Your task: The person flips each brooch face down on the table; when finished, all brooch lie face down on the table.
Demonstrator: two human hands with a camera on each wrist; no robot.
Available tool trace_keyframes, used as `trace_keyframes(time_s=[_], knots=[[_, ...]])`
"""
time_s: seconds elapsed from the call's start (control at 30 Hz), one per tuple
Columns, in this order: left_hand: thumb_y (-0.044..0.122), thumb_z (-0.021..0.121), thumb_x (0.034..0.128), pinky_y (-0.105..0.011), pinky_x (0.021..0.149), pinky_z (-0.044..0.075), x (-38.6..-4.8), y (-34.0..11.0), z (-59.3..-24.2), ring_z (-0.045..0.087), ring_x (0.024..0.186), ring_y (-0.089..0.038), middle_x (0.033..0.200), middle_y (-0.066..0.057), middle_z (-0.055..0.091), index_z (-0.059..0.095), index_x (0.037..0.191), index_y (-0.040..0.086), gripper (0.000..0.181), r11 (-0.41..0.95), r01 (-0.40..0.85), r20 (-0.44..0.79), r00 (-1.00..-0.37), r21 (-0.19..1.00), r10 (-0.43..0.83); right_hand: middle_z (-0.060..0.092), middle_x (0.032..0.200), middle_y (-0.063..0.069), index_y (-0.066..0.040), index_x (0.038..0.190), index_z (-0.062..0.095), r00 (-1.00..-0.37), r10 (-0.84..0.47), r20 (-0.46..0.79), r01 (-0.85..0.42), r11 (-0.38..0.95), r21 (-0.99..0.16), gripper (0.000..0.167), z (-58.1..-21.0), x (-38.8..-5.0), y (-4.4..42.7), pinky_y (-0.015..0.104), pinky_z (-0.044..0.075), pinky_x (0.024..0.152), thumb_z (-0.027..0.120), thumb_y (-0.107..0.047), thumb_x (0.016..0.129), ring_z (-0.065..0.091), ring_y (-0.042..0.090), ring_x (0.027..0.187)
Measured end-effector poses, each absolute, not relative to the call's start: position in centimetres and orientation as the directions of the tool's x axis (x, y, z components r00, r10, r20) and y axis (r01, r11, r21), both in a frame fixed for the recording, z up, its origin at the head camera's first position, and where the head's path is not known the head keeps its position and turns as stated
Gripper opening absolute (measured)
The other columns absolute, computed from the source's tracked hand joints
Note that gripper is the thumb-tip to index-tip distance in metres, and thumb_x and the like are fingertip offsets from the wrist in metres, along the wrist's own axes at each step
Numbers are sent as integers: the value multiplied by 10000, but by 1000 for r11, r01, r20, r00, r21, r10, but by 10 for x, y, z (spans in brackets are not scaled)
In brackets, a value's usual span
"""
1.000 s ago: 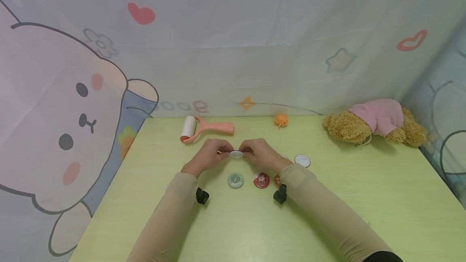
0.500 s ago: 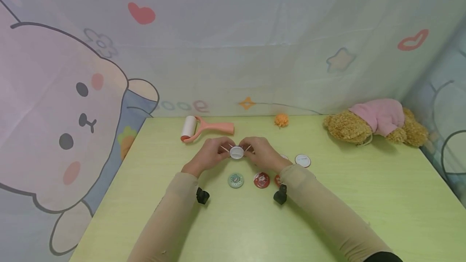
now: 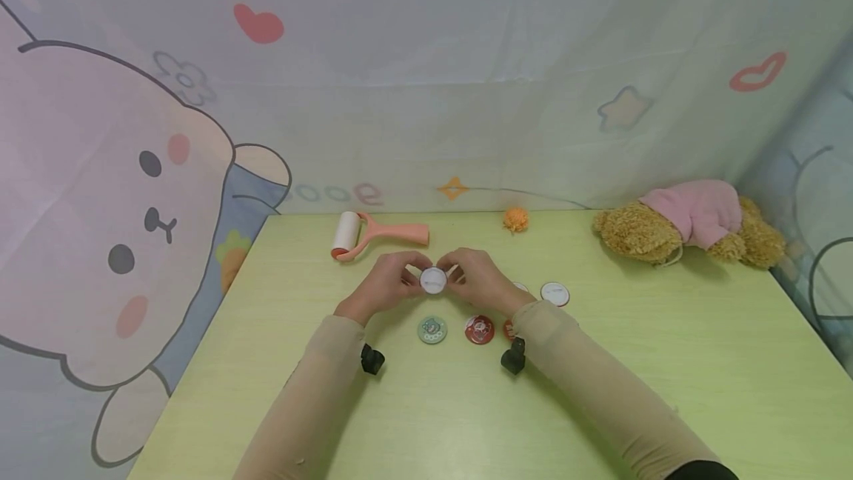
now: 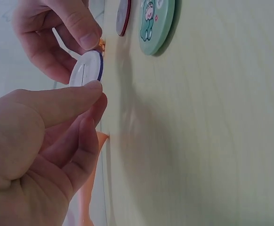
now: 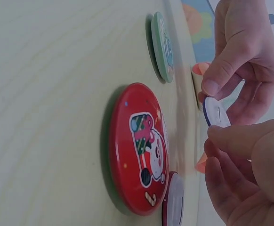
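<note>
A round pin badge (image 3: 433, 281) is held up above the table between both hands, its white back with the pin turned toward me and a dark blue rim showing in the left wrist view. My left hand (image 3: 385, 284) pinches one edge between thumb and fingers. On the opposite edge my right hand (image 3: 481, 281) pinches it too. Closer to me lie a green badge (image 3: 432, 330), a red badge (image 3: 479, 330) and another red badge (image 3: 509, 330) partly covered by the right wrist, picture sides up. The held badge's front is hidden.
Right of the hands lies a white-backed badge (image 3: 554, 294), with another (image 3: 520, 287) mostly behind the right hand. Farther back are a lint roller (image 3: 393, 232) with an orange handle, an orange pompom (image 3: 515, 220) and a teddy bear (image 3: 693, 221) in pink.
The badge between the hands has tilted from nearly edge-on to showing its full white back. Both hands keep their grip and have barely moved.
</note>
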State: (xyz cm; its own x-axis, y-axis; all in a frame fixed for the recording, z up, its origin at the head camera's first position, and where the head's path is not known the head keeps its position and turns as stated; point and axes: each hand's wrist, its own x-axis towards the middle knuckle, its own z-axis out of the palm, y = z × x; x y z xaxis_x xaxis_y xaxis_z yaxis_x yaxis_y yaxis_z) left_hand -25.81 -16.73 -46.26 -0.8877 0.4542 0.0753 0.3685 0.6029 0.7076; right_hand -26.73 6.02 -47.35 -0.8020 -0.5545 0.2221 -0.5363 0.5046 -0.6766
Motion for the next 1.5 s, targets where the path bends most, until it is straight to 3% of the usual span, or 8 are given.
trace_keyframes(time_s=[0.2, 0.87, 1.23, 1.5], knots=[[-7, 845, 861, -283, 737, 599, -258, -166, -462, 751, 868, -148, 1252, -115, 711, 729, 1220, 59, 383, 628, 381, 74, -886, 679, 457, 698, 1156, 154, 13, 1199, 730, -799, -559, 221, -539, 504, -675, 326, -474, -267, 60, 225, 598, 791, 824, -9, 888, 748, 234, 966], [3, 864, 840, -259, 696, 576, -260, -164, -464, 742, 846, -128, 1234, -120, 727, 740, 1235, 46, 417, 648, 388, 31, -871, 656, 491, 720, 1117, 107, -15, 1186, 762, -780, -600, 179, -550, 521, -652, 326, -476, -268, 59, 241, 602, 787, 854, -74, 879, 744, 152, 894], [58, 906, 814, -240, 671, 555, -261, -161, -465, 710, 786, -106, 1185, -108, 741, 757, 1205, 49, 418, 663, 393, 22, -869, 637, 495, 738, 1125, 145, 30, 1166, 750, -779, -605, 164, -551, 536, -640, 327, -473, -267, 57, 248, 601, 784, 855, -76, 876, 750, 212, 926], [89, 924, 801, -250, 692, 552, -262, -159, -467, 719, 818, -138, 1137, -85, 755, 769, 1159, 76, 390, 673, 382, 14, -875, 633, 484, 771, 1120, 95, -22, 1128, 776, -776, -600, 193, -590, 584, -557, 309, -477, -269, 59, 398, 574, 955, 876, -159, 870, 714, 262, 1074]])
